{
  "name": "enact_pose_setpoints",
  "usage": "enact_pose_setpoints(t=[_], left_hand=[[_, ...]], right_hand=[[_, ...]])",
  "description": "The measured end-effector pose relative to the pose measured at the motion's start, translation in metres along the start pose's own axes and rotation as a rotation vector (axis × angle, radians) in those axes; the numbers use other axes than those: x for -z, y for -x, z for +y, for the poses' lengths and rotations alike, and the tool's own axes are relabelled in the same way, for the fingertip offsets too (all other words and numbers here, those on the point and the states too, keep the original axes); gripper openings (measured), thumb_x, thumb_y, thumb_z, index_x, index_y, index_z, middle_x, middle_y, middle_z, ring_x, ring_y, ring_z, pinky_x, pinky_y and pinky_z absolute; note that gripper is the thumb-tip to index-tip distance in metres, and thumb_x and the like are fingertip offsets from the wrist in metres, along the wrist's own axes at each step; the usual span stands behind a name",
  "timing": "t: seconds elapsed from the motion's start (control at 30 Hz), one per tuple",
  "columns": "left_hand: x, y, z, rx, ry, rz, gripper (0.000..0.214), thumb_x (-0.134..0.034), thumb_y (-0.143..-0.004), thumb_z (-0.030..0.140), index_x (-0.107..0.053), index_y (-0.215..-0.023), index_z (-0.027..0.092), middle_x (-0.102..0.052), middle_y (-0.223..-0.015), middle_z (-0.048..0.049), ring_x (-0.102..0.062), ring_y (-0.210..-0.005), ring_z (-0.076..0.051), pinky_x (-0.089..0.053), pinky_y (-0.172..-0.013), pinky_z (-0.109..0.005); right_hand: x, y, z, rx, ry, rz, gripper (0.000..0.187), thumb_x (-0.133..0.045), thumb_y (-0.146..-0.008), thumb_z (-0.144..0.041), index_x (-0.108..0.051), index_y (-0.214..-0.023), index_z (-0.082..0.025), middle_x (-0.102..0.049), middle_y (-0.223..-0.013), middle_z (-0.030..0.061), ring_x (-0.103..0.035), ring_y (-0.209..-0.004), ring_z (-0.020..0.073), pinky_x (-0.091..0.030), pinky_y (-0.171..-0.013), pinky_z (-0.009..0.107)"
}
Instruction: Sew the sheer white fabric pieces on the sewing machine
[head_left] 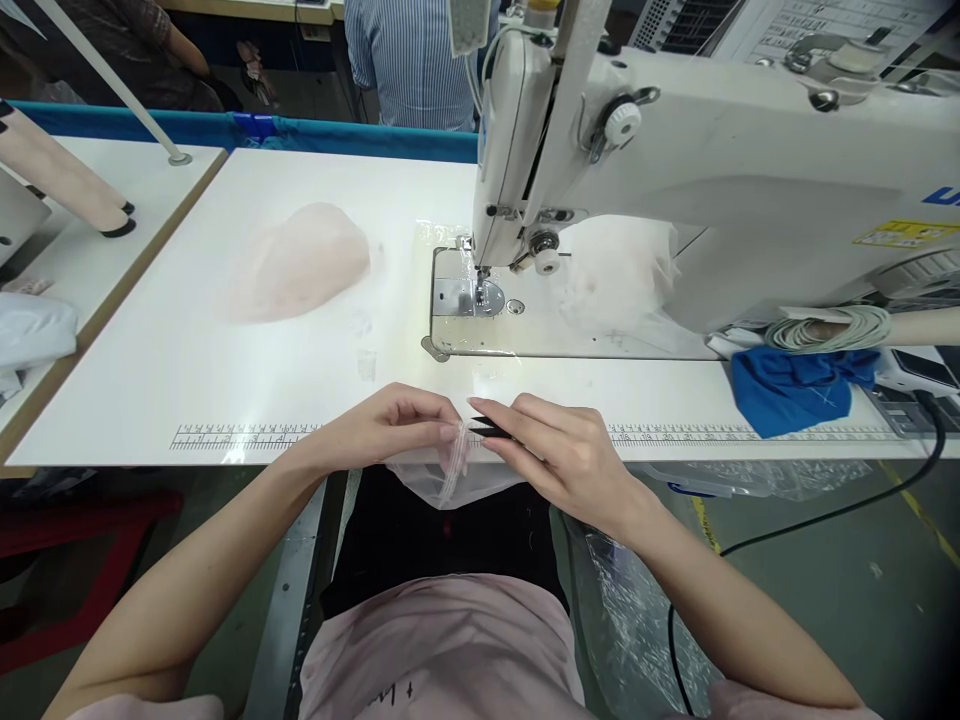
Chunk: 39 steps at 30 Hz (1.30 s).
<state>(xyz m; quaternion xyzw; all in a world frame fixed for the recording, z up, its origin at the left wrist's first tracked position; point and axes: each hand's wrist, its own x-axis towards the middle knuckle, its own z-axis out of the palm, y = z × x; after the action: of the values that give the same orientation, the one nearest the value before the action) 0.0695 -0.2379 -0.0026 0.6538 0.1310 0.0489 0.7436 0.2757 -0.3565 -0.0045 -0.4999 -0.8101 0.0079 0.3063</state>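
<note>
My left hand (409, 428) pinches a piece of sheer whitish fabric (450, 475) at the table's front edge. A seamed strip of it runs down from the fingertips, and the rest hangs over my lap. My right hand (559, 450) is closed around small black thread snips (489, 428). Their two dark points face left, close to the fabric; I cannot tell whether they touch it. The handle end is hidden by my fingers. Beyond both hands stands a white sewing machine (495, 150), its presser foot (481, 290) over the metal needle plate.
A sheer pinkish piece of fabric (307, 265) lies left of the machine, and more pale fabric (619, 270) lies under its arm. On the right are a blue cloth (795, 385) and a coil of pale cord (832, 328). Two people sit across the table.
</note>
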Motion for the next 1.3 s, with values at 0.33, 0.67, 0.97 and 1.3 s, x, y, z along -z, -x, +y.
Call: enact_pose_setpoints(t=[0.33, 0.67, 0.97, 1.3], left_hand=[[0.0012, 0.0002, -0.0018, -0.003, 0.014, 0.003, 0.026, -0.055, -0.096, 0.032, -0.071, -0.092, 0.012, -0.073, -0.086, -0.0080, -0.071, -0.082, -0.018, -0.057, -0.081, -0.030], [0.0000, -0.0002, 0.0008, 0.011, 0.002, 0.017, 0.026, -0.055, -0.096, 0.032, -0.070, -0.089, 0.012, -0.073, -0.084, -0.0076, -0.070, -0.081, -0.017, -0.056, -0.080, -0.029], [0.0001, -0.0005, 0.0008, 0.002, 0.023, 0.015, 0.025, -0.054, -0.097, 0.029, -0.071, -0.089, 0.013, -0.073, -0.084, -0.0069, -0.070, -0.080, -0.017, -0.056, -0.080, -0.028], [-0.0004, -0.0011, 0.0004, -0.012, 0.015, 0.000, 0.026, -0.053, -0.097, 0.029, -0.071, -0.087, 0.012, -0.073, -0.084, -0.0073, -0.070, -0.081, -0.018, -0.055, -0.082, -0.030]], right_hand=[[-0.0032, -0.0007, -0.0004, 0.012, 0.049, 0.005, 0.030, -0.049, -0.101, -0.028, -0.060, -0.123, -0.011, -0.062, -0.078, 0.0013, -0.052, -0.059, 0.0081, -0.036, -0.051, 0.022], [-0.0050, -0.0003, -0.0002, 0.034, 0.080, 0.026, 0.029, -0.049, -0.101, -0.027, -0.060, -0.123, -0.011, -0.059, -0.074, 0.0002, -0.051, -0.059, 0.0085, -0.034, -0.051, 0.023], [-0.0065, -0.0002, -0.0008, 0.072, 0.126, 0.039, 0.026, -0.050, -0.100, -0.023, -0.061, -0.121, -0.013, -0.057, -0.071, -0.0019, -0.048, -0.058, 0.0080, -0.033, -0.052, 0.023], [-0.0098, 0.0008, -0.0005, 0.100, 0.144, 0.075, 0.023, -0.055, -0.097, -0.019, -0.064, -0.117, -0.014, -0.054, -0.066, -0.0039, -0.043, -0.054, 0.0084, -0.031, -0.050, 0.024]])
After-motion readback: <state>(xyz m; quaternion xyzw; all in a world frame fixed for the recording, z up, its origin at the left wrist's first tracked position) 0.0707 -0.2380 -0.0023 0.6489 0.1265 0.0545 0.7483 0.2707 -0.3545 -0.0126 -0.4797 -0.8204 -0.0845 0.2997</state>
